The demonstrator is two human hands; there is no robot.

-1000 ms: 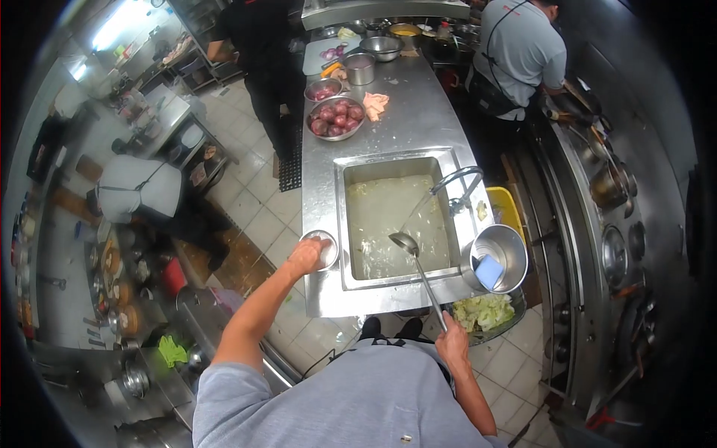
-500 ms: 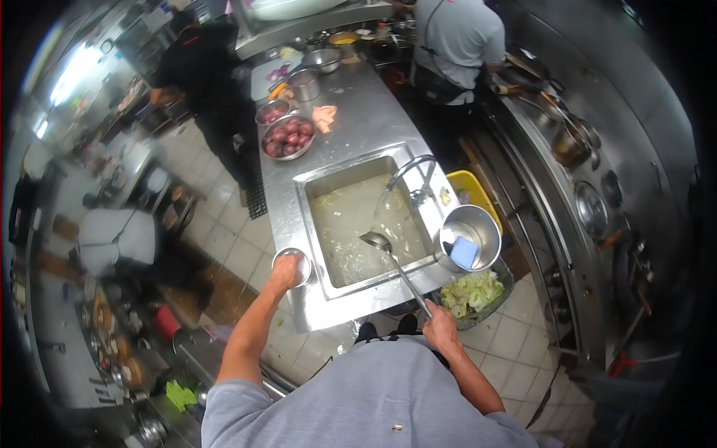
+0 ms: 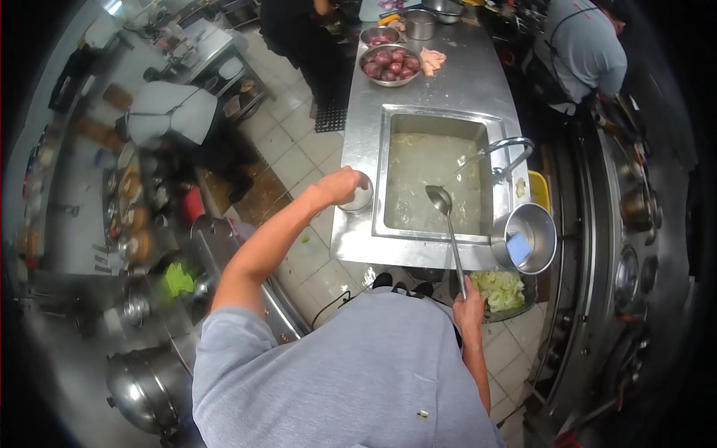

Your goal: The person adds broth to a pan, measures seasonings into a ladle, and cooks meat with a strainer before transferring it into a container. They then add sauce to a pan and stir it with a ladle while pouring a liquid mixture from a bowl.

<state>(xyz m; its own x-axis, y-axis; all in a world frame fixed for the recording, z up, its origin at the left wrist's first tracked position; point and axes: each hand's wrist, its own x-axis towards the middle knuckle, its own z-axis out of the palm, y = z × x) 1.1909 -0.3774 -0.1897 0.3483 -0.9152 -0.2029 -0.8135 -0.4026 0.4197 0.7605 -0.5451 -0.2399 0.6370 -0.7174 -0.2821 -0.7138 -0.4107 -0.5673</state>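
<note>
My right hand (image 3: pixel 469 300) is closed round the handle end of a long metal ladle (image 3: pixel 440 199), its bowl over the water in the sink (image 3: pixel 437 235). A running faucet (image 3: pixel 515 143) arches over the basin. To the left of the sink my left hand (image 3: pixel 342 185) reaches over a small round bowl (image 3: pixel 359 197) at the counter's edge. Its fingers point down at the bowl and are partly hidden, so what they hold, if anything, does not show. A metal pot (image 3: pixel 539 237) with a blue sponge (image 3: pixel 518 249) in it stands right of the sink.
Red onions fill a bowl (image 3: pixel 390 82) up the counter (image 3: pixel 470 82), beside a smaller bowl and a metal pot (image 3: pixel 419 25). Leafy scraps (image 3: pixel 499 290) lie in a bin below the counter. One co-worker (image 3: pixel 582 52) stands at the right; two others are at the left.
The view has swung, so the counter sits higher and further right. My left hand stays at the small bowl, its wrist more raised. My right hand still holds the ladle over the water.
</note>
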